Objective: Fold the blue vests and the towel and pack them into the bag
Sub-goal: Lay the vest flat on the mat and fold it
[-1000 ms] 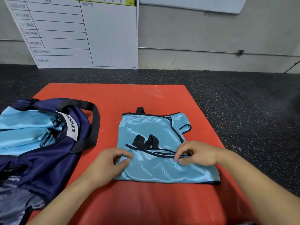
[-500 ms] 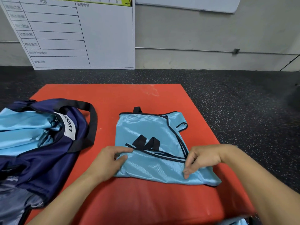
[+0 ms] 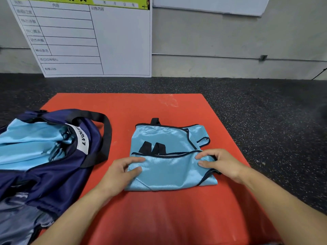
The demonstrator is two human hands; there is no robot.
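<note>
Vest [image 3: 168, 167] half folded on mat [image 3: 159, 218]; near edge pinched by left hand [image 3: 120, 172] and right hand [image 3: 221, 165]; next, fold over, then pack in bag [image 3: 44, 156]

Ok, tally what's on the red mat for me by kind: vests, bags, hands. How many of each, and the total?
Vests out on the mat: 1, the vest under both hands
Bags: 1, the bag, with light blue fabric inside that cannot be counted
Hands: 2, left hand and right hand, both on the vest
Total: 4
</note>
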